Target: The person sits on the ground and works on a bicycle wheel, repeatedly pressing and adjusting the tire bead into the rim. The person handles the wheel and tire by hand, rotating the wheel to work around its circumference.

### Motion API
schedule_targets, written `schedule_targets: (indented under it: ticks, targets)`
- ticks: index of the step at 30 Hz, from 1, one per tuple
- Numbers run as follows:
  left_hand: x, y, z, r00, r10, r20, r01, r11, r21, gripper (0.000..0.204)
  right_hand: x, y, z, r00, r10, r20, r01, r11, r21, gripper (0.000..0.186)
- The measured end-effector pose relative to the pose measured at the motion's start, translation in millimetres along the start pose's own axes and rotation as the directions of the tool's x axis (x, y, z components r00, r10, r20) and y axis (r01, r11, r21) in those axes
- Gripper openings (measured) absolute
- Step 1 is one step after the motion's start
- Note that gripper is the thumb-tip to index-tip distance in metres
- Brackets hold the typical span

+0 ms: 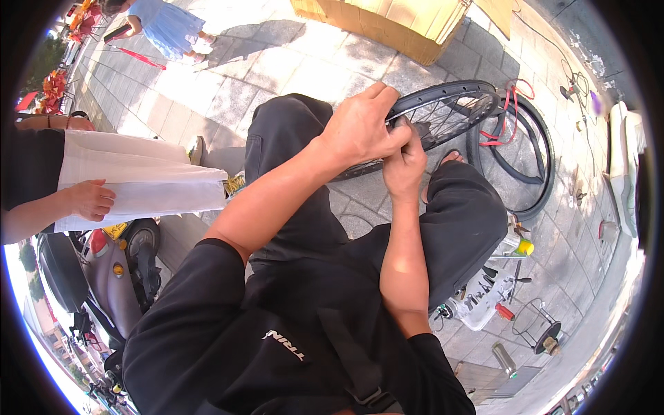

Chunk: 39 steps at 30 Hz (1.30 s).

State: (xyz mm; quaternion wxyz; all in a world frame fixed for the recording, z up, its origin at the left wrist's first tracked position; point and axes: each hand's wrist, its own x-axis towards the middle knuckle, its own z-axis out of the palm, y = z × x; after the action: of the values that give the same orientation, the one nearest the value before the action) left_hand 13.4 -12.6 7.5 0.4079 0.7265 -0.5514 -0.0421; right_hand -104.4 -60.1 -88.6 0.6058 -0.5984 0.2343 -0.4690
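Note:
A bicycle wheel (477,88) with a black rim and thin spokes is held tilted above my knees. My left hand (360,128) is closed over the near left part of its rim. Just right of it, my right hand (404,164) is closed at the same stretch of rim, its thumb and fingers bent together near the left hand's fingers. The hands partly hide the rim, and I cannot make out whether anything small is between the fingers. On the paving beyond my right knee lie a black tire (551,155) and a looped black inner tube (532,178).
A red strap (513,114) lies across the tire. A cardboard box (380,28) stands ahead. At left are a person in white trousers (138,166) and a parked scooter (104,277); farther off, a child in a blue dress (164,28). Tools on a white sheet (477,311) lie at right.

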Motion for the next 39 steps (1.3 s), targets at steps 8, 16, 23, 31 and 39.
schedule_targets:
  ticks: [8,16,23,31,39]
  targets:
    - [-12.8,0.1,1.9,0.998,-0.052,0.026,0.051,0.997,0.066,0.04,2.5,-6.6,-9.2,0.958,0.285,-0.013,-0.276,0.937,0.212,0.018]
    - [-12.3,-5.7,-2.4,0.996,-0.069,0.053,0.062,0.992,0.113,0.055,-0.8,-7.1,-9.2,0.988,0.012,0.154,-0.001,0.997,-0.075,0.013]
    - [-9.2,-8.5,-11.9,0.99,-0.109,0.089,0.124,0.977,-0.176,0.057,12.7,-23.9,-14.7,0.953,0.246,0.179,-0.232,0.968,-0.094,0.026]
    - [-37.2,-17.4,-9.0,0.972,-0.226,0.067,0.236,0.944,-0.229,0.048,28.5,-13.1,-15.7,0.902,0.371,0.221,-0.401,0.909,0.113,0.037]
    - [-32.6,0.3,-6.2,0.892,-0.384,0.237,0.447,0.826,-0.343,0.044,31.3,-35.8,-36.2,0.876,0.386,0.289,-0.431,0.895,0.112,0.036]
